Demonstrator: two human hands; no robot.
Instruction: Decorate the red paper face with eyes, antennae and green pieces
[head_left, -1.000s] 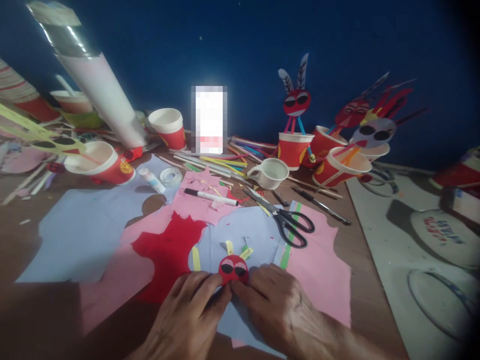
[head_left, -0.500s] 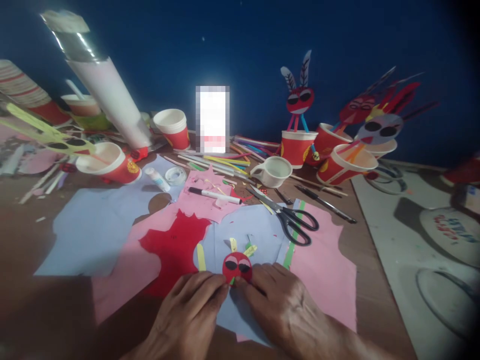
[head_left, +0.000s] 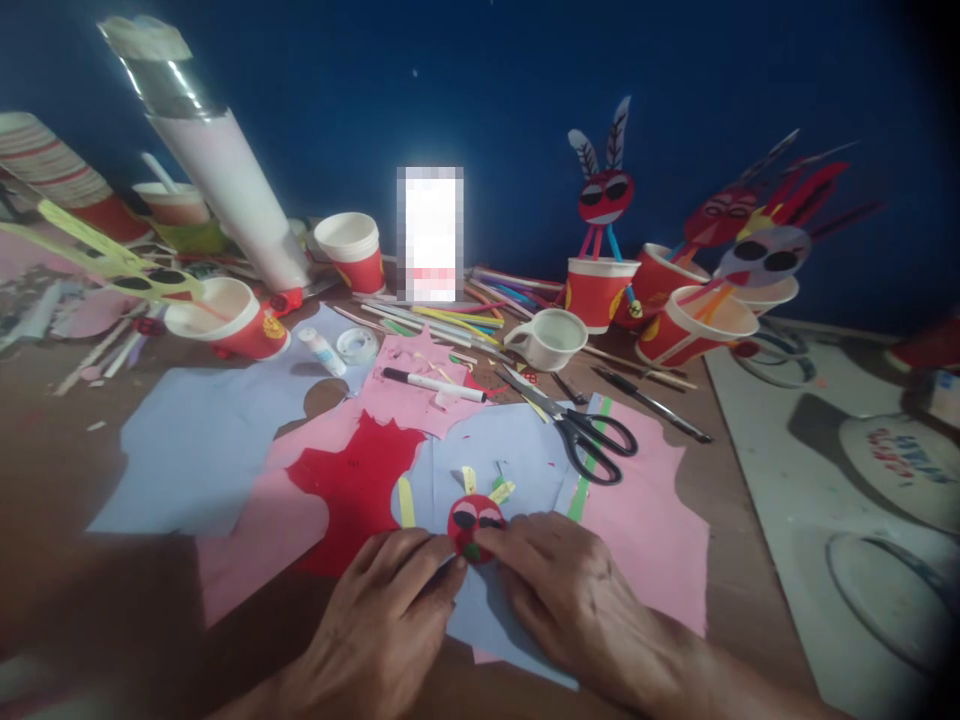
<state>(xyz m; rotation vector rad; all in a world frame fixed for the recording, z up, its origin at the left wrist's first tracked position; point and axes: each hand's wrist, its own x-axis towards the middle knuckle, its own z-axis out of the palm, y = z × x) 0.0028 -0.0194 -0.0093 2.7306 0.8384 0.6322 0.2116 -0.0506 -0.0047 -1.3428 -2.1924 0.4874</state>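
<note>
A round red paper face (head_left: 466,508) lies low in front of me, with dark eyes under pink lids, a small green piece near its lower edge and two yellow ear strips (head_left: 501,491) on top. My left hand (head_left: 394,600) grips the face's lower left edge, its fingers closed together. Over the right side of the face, the index finger of my right hand (head_left: 566,575) presses down while the other fingers curl under. Pale blue paper (head_left: 480,445) spreads beneath. Just left of the face lies a yellow strip (head_left: 406,502), beside a cut red sheet (head_left: 356,490).
Black-handled scissors (head_left: 592,440), a marker (head_left: 435,385) and a pen (head_left: 656,405) lie beyond my hands. Further back are a glue stick (head_left: 322,352), a white cup (head_left: 555,340) and coloured sticks (head_left: 442,322). Red paper cups (head_left: 596,295) hold paper-faced figures (head_left: 606,197); a lit screen (head_left: 430,230) stands behind.
My right index finger has shifted up from the face's lower edge onto its right side, showing more of the green piece. The left hand stays at the left edge.
</note>
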